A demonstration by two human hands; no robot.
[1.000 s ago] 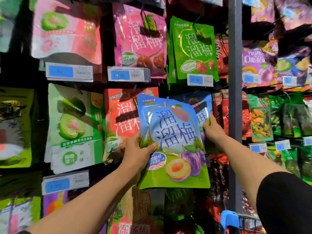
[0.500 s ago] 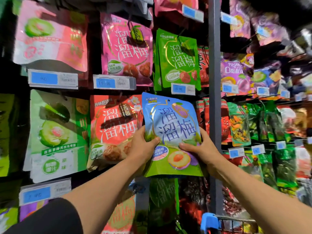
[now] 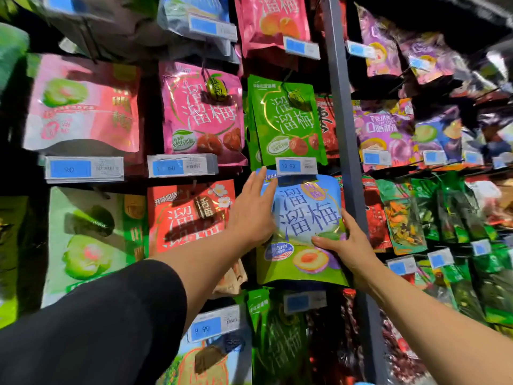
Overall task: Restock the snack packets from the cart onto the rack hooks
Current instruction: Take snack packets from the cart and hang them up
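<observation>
Left hand (image 3: pixel 254 209) flat on blue packet (image 3: pixel 305 226), right hand (image 3: pixel 347 243) pinching it; align hole, push onto hook squarely.

The held packet (image 3: pixel 302 229) hangs on the rack just left of the upright post (image 3: pixel 344 151), below a price tag (image 3: pixel 296 165). The left hand (image 3: pixel 254 211) lies on its left edge, the right hand (image 3: pixel 347 243) on its lower right.

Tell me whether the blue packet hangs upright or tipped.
Upright: the blue packet has its lettering level and top edge under the price tag. Whether it sits on a hook, cannot tell.
</observation>
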